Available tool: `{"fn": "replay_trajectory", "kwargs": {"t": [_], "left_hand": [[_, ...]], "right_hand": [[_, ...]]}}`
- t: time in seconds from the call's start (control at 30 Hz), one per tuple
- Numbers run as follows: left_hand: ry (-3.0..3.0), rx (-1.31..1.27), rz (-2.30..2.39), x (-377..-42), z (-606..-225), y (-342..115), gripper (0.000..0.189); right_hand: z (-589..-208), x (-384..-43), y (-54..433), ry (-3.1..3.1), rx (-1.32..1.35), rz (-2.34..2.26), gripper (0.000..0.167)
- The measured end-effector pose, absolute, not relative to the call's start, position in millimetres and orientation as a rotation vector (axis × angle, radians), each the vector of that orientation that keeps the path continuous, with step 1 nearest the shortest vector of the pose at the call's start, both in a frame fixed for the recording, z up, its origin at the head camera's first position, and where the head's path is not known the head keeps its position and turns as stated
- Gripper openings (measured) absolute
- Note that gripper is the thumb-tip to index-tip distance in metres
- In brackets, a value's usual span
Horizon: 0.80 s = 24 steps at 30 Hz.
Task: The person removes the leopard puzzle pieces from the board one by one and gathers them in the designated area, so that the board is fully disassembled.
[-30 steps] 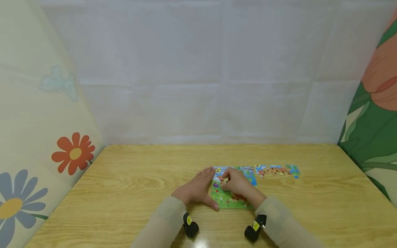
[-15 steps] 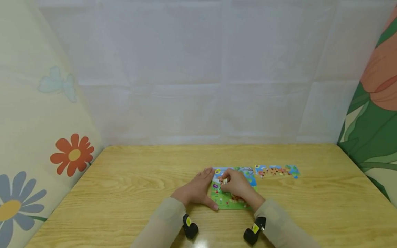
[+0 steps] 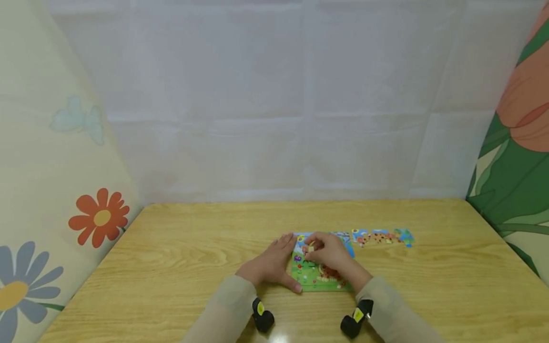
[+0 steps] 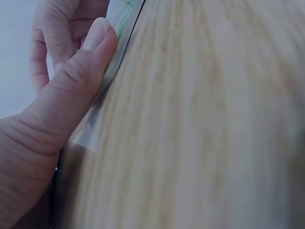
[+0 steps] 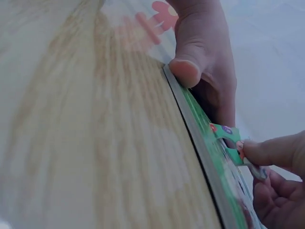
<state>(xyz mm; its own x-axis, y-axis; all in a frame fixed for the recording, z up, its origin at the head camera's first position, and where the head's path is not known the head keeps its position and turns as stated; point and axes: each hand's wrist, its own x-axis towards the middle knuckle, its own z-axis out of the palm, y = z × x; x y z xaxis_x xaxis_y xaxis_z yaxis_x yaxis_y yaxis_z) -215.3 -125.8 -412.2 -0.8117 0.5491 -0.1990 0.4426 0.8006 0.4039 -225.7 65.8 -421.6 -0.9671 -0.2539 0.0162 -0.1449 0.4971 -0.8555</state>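
In the head view, my left hand (image 3: pixel 272 262) lies along the left side of a colourful jigsaw board (image 3: pixel 306 284), fingers extended. Its thumb rests at the near left corner, as the left wrist view also shows with the thumb (image 4: pixel 78 71) on the board's edge. My right hand (image 3: pixel 334 255) is over the board's upper left and middle. Between thumb and fingers it pinches a puzzle piece (image 5: pixel 221 131), green with small flowers in the right wrist view, tilted up from the board. The right hand hides part of the printed picture.
Several connected or closely set puzzle pieces (image 3: pixel 381 237) lie on the wooden table (image 3: pixel 193 247) just right of the board. A white cloth (image 3: pixel 257 95) hangs behind the table, with flower-printed panels (image 3: pixel 100 217) at the sides.
The right hand, still pinching the puzzle piece, has shifted very slightly right with its wrist. The left hand stays in place on the board's edge. The head view has tipped a little.
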Motion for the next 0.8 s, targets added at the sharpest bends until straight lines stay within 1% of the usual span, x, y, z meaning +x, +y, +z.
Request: {"fn": "replay_trajectory", "kwargs": {"t": [0.2,0.4,0.8], "left_hand": [[2.685,0.754,0.518,-214,-412,-126,0.126],[2.695,0.766,0.515,-214,-413,-126,0.126],[2.694,0.765,0.528,-214,-412,-126,0.125]], "right_hand": [[-419,-224,71,2.443,-0.340,-1.618,0.020],[-418,-224,77,2.290,-0.336,-1.770,0.023],[-415,-224,100,2.245,-0.269,-1.794,0.025]]}}
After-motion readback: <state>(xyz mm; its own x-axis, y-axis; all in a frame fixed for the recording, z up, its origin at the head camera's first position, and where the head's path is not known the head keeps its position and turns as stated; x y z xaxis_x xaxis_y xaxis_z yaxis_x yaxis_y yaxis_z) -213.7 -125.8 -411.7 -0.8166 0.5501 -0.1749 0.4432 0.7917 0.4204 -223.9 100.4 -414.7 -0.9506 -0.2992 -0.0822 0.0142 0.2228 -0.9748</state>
